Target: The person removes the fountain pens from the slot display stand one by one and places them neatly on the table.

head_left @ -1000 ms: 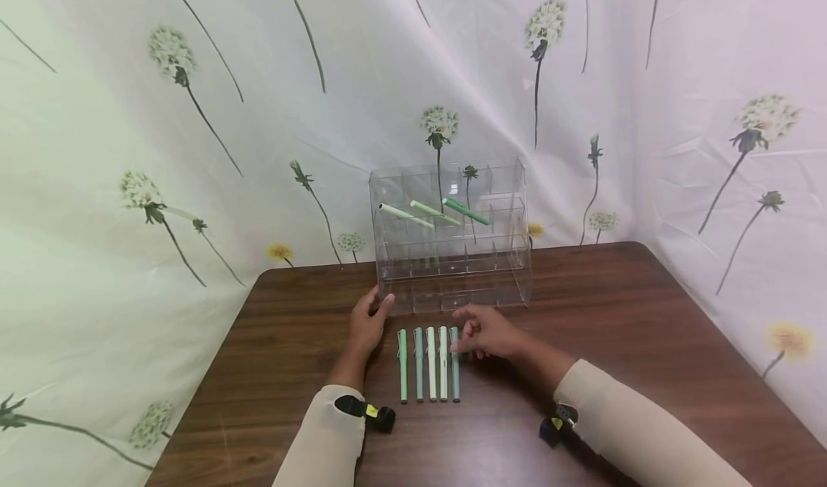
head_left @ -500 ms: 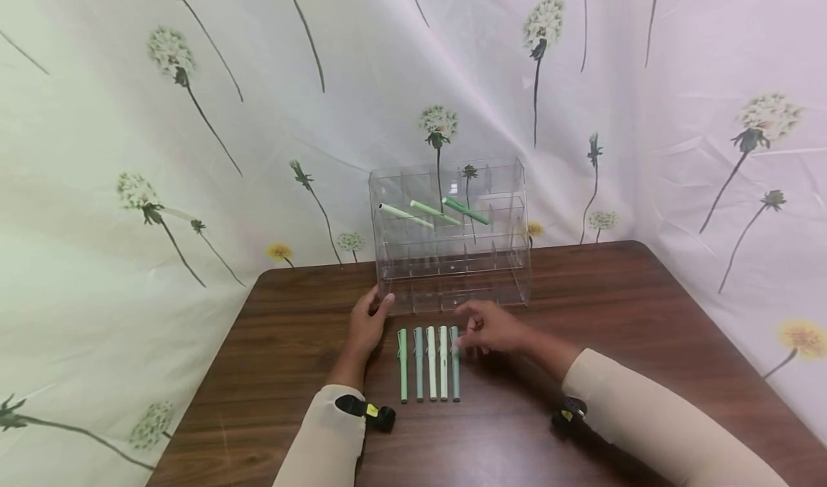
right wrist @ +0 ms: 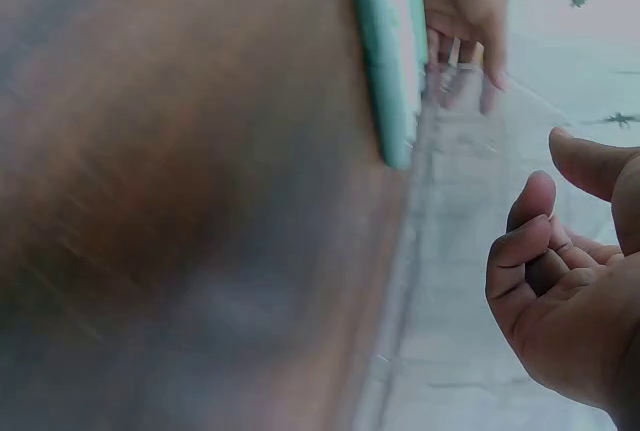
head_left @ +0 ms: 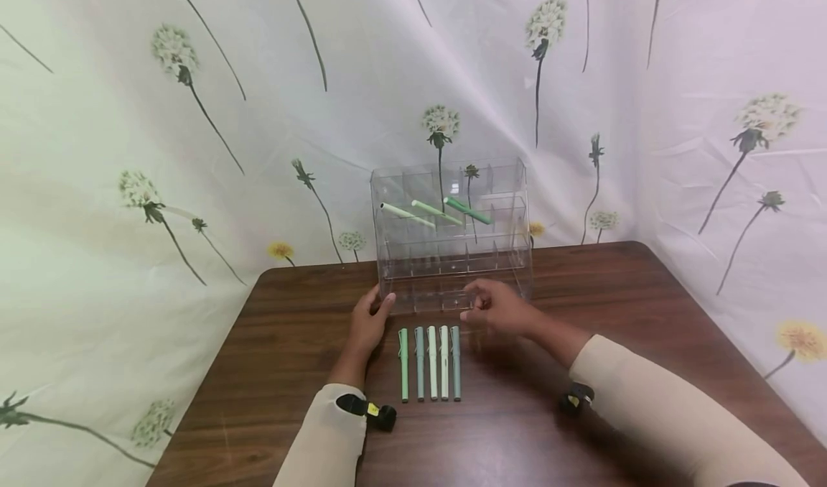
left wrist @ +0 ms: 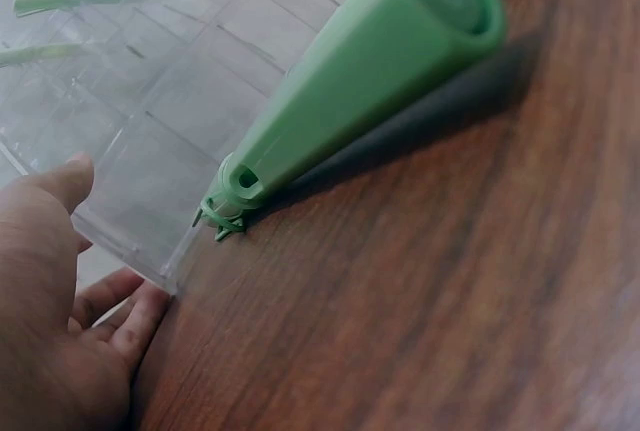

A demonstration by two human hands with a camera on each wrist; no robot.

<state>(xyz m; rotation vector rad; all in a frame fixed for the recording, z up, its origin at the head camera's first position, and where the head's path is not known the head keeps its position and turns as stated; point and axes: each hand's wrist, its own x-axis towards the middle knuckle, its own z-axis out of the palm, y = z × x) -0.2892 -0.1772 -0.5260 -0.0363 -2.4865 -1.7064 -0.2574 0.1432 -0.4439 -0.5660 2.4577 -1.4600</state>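
Note:
A clear plastic pen organizer [head_left: 423, 274] with tiered compartments stands at the back of the table. My left hand [head_left: 370, 323] grips its lower left corner, thumb at the side and the other fingers low around the edge, as the left wrist view shows. Several capped pens lie in a row before it: a green pen [head_left: 404, 365] at the left, a grey-blue pen [head_left: 421, 365], white ones in between, and another grey-blue pen [head_left: 456, 365] at the right. My right hand [head_left: 504, 309] hovers by the organizer's lower front, fingers loosely curled, thumb apart, holding nothing.
Three pens lean in an upper tier: a pale cream pen [head_left: 407, 215], a light green pen [head_left: 436, 213] and a darker green pen [head_left: 467, 210]. Behind the brown wooden table [head_left: 291, 358] hangs a white curtain [head_left: 362, 56] printed with dandelions.
My right hand has left the rightmost grey-blue pen and moved away and up toward the organizer's lower front. The left hand and all the pens have stayed in place.

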